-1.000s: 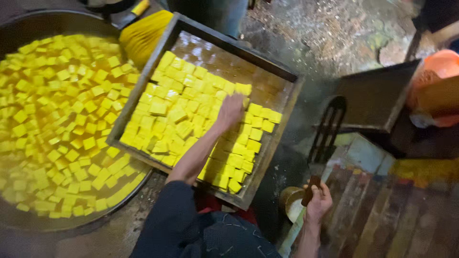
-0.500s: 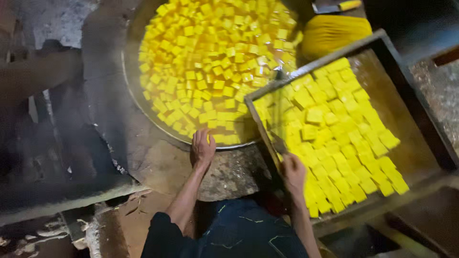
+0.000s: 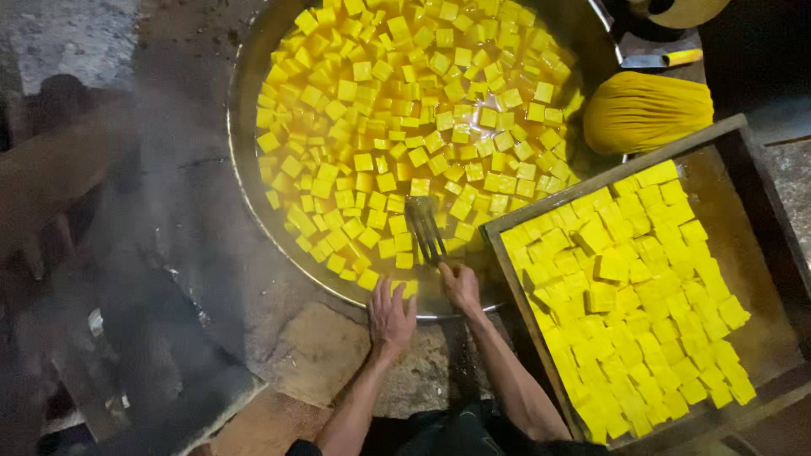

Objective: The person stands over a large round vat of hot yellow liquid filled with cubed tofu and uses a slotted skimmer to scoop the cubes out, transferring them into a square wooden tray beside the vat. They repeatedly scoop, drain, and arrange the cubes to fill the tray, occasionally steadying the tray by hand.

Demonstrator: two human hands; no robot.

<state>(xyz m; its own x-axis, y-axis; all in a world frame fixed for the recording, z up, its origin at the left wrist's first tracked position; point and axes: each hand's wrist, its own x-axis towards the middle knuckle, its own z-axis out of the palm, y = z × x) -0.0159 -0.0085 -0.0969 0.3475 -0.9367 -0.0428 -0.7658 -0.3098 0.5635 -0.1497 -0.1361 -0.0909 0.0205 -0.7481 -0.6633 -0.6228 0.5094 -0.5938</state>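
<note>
Gripping the handle of a dark slotted metal spatula (image 3: 425, 230), the fingers of the right hand (image 3: 460, 285) are curled tight around it at the near rim of the wok. The spatula's blade reaches forward from the hand into the liquid, its slats dipping among the floating cubes. The left hand (image 3: 390, 317) lies just beside the right one, palm down, its fingers spread and holding nothing, fingertips touching the near edge of the wok (image 3: 241, 181).

The wok is large, round and shallow, with a metal rim, and is filled with a clear yellow liquid. Yellow tofu cubes (image 3: 405, 127) crowd its surface, small, square-edged and glossy, packed close at the far side and looser near the spatula.

To the right of the wok, touching its rim, sits a rectangular wooden tray (image 3: 764, 245) set at a slant. It holds more yellow tofu cubes (image 3: 642, 287), laid tightly in rows and wet-looking, leaving a bare strip along the tray's far side. Beyond the tray, a yellow fringed brush (image 3: 646, 110) lies beside the wok's rim. Grimy stone surrounds the wok on the left and near sides.
</note>
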